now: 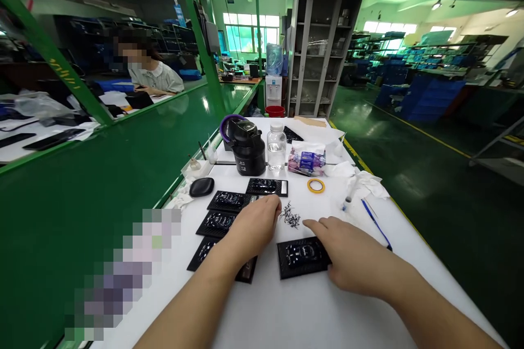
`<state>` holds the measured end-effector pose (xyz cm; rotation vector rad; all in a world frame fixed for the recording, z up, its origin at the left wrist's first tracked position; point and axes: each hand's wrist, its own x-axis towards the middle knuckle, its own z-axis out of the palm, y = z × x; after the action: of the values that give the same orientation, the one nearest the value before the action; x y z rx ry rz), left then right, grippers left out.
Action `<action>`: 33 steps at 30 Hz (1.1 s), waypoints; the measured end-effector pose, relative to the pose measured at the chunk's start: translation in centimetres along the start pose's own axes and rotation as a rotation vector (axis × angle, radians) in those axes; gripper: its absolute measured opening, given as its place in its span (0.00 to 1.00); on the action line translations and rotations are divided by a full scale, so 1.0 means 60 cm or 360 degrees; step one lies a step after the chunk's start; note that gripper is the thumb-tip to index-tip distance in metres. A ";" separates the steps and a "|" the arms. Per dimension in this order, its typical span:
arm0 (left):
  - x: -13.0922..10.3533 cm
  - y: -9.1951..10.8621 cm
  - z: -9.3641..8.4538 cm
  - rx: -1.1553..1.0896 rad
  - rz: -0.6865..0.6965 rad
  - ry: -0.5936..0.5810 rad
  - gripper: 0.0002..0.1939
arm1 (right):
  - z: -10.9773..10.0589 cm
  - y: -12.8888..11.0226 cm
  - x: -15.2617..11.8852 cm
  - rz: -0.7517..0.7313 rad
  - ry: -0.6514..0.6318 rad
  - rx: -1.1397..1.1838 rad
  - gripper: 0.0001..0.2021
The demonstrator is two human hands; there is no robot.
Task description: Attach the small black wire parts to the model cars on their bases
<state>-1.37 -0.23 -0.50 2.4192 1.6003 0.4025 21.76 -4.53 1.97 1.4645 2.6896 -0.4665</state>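
My left hand (258, 224) is closed, fingers curled together just left of a small pile of thin black pieces (291, 218); whatever its fingertips hold is hidden. My right hand (347, 253) hovers over or touches the right end of a black base bearing a glossy dark model car (303, 253). Its forefinger stretches toward the pile, and no object shows in it. Left of my left hand lie more model cars on textured black bases, such as a nearby one (219, 222), partly covered by my forearm. Another model car (266, 186) sits farther back.
Behind stand a black lidded pot (248, 147), a clear bottle (277, 147) and a purple packet (307, 159). A yellow tape roll (316, 186), a blue pen (374, 221) and crumpled tissues (372, 182) lie rightward. A black oval case (202, 187) is at left. Another person (153, 73) sits beyond the green belt (135, 163).
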 end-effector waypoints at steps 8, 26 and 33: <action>-0.005 0.040 -0.009 -0.1075 -0.0234 0.0389 0.14 | -0.028 -0.009 0.024 0.0063 0.0436 0.0869 0.17; -0.033 0.106 -0.002 -0.1926 -0.0172 0.0565 0.04 | 0.030 -0.035 0.041 0.0012 0.0613 0.2682 0.11; -0.033 0.103 0.000 -0.1764 -0.0104 0.0617 0.03 | 0.037 -0.024 0.041 0.0031 0.0639 0.2453 0.11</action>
<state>3.22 -4.43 1.30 1.4672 1.0646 1.3638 18.98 -3.85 -0.25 1.7689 2.3369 -2.8848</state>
